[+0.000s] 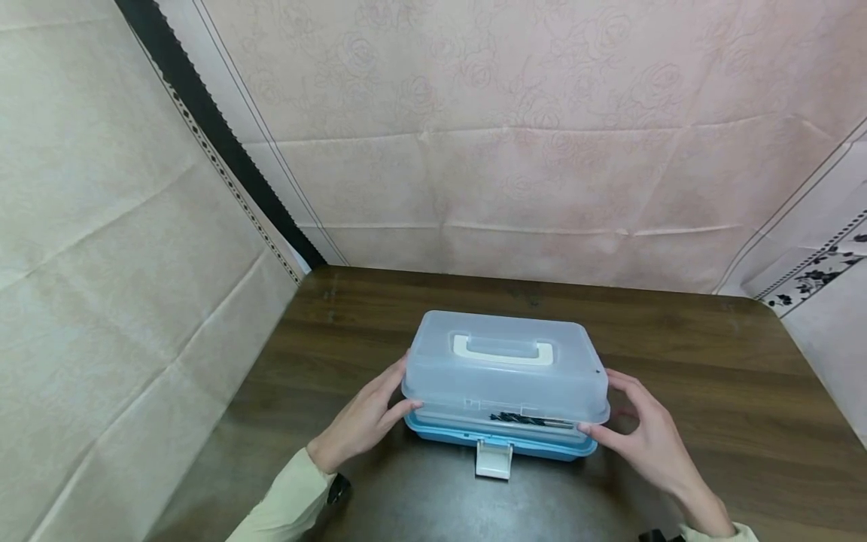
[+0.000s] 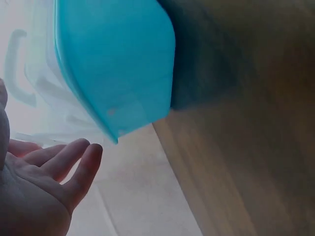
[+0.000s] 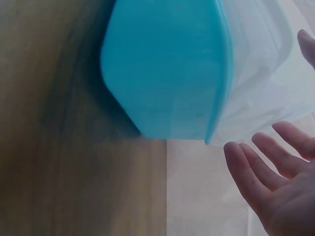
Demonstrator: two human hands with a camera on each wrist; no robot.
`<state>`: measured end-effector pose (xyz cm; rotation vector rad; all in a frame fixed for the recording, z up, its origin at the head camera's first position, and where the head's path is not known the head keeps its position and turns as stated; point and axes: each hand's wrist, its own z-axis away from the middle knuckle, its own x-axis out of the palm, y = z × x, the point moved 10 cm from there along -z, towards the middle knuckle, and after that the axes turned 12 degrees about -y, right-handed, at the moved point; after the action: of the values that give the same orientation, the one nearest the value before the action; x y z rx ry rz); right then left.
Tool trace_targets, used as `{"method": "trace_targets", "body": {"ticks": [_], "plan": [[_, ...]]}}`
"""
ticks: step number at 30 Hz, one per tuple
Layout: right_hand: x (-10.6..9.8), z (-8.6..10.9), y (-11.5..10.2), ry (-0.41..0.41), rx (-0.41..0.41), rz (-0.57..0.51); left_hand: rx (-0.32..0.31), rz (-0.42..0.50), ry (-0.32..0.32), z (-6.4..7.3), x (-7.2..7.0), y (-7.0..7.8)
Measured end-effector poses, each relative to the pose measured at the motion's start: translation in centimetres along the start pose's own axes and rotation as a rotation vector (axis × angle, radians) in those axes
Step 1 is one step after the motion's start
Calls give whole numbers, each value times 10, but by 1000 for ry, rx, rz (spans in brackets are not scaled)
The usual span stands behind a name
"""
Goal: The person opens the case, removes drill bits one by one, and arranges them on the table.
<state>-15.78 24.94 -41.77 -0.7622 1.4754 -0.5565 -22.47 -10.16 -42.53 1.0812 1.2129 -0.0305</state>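
Note:
On the table stands a light-blue plastic storage box [image 1: 440,434] with a translucent lid [image 1: 501,380] and a white carry handle [image 1: 504,354]. At its front, the white latch [image 1: 494,461] hangs undone, and the lid's front edge sits slightly above the blue base. Dark spiral-shaped bits, like drill bits [image 1: 521,418], show near the front rim. My left hand [image 1: 369,414] holds the lid's left end, thumb at the front corner and fingers along the side. My right hand [image 1: 643,425] holds the right end the same way. In both wrist views, fingertips meet the lid's edge.
The brown wood-grain table [image 1: 325,361] has rounded far corners. Behind it hangs a pale rose-patterned cloth [image 1: 542,188], and another pale cloth [image 1: 135,263] covers the left side. A dark strip [image 1: 217,128] runs down between them.

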Motion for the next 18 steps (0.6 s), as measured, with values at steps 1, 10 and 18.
{"method": "trace_targets", "body": {"ticks": [1, 10, 18], "plan": [[-1, -1, 0, -9, 12, -9, 8, -11, 6, 0, -2, 0], [-8, -11, 0, -34, 6, -77, 71, -108, 59, -5, -16, 3], [-14, -21, -1, -27, -8, -73, 123, -217, 155, -9, -29, 10]]}}
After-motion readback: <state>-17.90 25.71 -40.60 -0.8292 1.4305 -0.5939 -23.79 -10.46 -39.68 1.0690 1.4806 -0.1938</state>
